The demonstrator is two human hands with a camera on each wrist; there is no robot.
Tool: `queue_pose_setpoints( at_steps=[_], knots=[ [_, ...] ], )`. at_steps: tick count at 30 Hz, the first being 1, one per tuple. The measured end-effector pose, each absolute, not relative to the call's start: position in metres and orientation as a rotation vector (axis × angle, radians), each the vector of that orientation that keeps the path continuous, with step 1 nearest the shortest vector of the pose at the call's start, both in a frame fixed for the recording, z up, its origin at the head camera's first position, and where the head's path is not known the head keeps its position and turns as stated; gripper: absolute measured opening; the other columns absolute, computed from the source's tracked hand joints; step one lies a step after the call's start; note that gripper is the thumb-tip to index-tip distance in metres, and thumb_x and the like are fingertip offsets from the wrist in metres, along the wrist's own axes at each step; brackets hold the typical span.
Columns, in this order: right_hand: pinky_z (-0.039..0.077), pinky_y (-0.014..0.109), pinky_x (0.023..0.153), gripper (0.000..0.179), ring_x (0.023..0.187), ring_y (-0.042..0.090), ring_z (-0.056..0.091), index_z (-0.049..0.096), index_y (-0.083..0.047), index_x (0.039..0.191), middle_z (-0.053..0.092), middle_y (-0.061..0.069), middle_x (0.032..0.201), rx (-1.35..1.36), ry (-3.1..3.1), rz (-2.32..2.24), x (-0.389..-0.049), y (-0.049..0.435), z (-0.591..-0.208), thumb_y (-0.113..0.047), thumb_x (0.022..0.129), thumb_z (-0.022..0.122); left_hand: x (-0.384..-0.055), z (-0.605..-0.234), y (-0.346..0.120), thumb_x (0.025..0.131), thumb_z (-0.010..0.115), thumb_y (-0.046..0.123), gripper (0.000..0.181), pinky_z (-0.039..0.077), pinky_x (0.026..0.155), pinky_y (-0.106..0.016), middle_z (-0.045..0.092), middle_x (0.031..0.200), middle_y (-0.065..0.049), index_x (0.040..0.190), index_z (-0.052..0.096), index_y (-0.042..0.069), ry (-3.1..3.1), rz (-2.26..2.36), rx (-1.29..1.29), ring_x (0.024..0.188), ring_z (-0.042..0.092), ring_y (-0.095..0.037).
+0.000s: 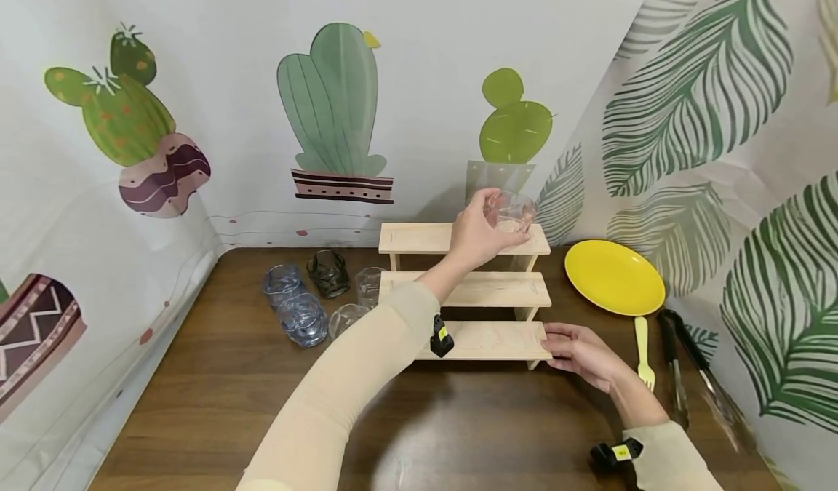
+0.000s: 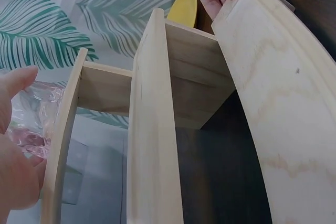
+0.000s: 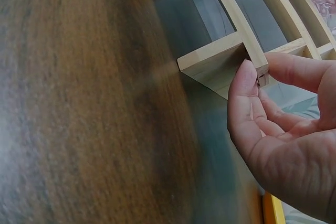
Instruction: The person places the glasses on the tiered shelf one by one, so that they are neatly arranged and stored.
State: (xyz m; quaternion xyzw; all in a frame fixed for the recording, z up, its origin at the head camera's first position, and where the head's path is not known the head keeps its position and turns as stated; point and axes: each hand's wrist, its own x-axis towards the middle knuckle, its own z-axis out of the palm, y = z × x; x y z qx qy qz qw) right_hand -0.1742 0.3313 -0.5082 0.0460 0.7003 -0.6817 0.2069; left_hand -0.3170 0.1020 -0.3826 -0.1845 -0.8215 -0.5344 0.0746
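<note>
A three-tier pale wooden rack (image 1: 484, 289) stands on the brown table. My left hand (image 1: 476, 230) reaches over it and grips a clear glass (image 1: 514, 213) at the right end of the top tier. Whether the glass bears on the board cannot be told. In the left wrist view, the clear glass (image 2: 35, 109) shows between thumb and fingers beyond the top board. My right hand (image 1: 585, 353) pinches the right end of the lowest tier. The right wrist view has thumb and fingers (image 3: 242, 85) on either side of that board's corner.
Left of the rack stand blue glasses (image 1: 304, 319), a dark grey glass (image 1: 329, 274) and clear glasses (image 1: 347, 318), partly hidden by my left sleeve. To the right lie a yellow plate (image 1: 615, 277), a pale yellow fork (image 1: 643, 353) and black-handled tongs (image 1: 695, 349). Patterned cloth hangs behind.
</note>
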Motion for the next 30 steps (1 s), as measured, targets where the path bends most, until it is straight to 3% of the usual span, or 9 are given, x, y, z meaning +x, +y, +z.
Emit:
queue_pose_setpoints(
  at_steps=[12,19,30],
  knots=[
    [0.059,0.032,0.083,0.070,0.099,0.015,0.068,0.025,0.016,0.153,0.067,0.007,0.116,0.159,1.942,-1.897,-0.175,0.330,-0.507,-0.012,0.101,0.064,-0.318,-0.387,0.096,0.072,0.098,0.034,0.097,0.049,0.095,-0.023,0.060,0.141,0.000,0.151,0.044,0.017,-2.469,-1.600,-0.613,0.118,0.061,-0.014],
    [0.059,0.031,0.083,0.072,0.098,0.015,0.067,0.023,0.016,0.153,0.067,0.007,0.116,0.170,1.942,-1.894,-0.177,0.328,-0.506,-0.012,0.101,0.063,-0.317,-0.385,0.090,0.074,0.096,0.038,0.102,0.046,0.105,-0.026,0.054,0.150,0.000,0.156,0.039,0.017,-2.504,-1.579,-0.671,0.132,0.055,-0.016],
    [0.059,0.030,0.081,0.071,0.096,0.014,0.068,0.020,0.017,0.154,0.067,0.005,0.113,0.158,1.922,-1.906,-0.178,0.330,-0.508,-0.012,0.103,0.061,-0.300,-0.368,0.059,0.071,0.096,0.046,0.109,0.043,0.112,-0.046,0.046,0.156,0.005,0.160,0.036,0.026,-2.486,-1.432,-0.705,0.140,0.046,-0.019]
  ],
)
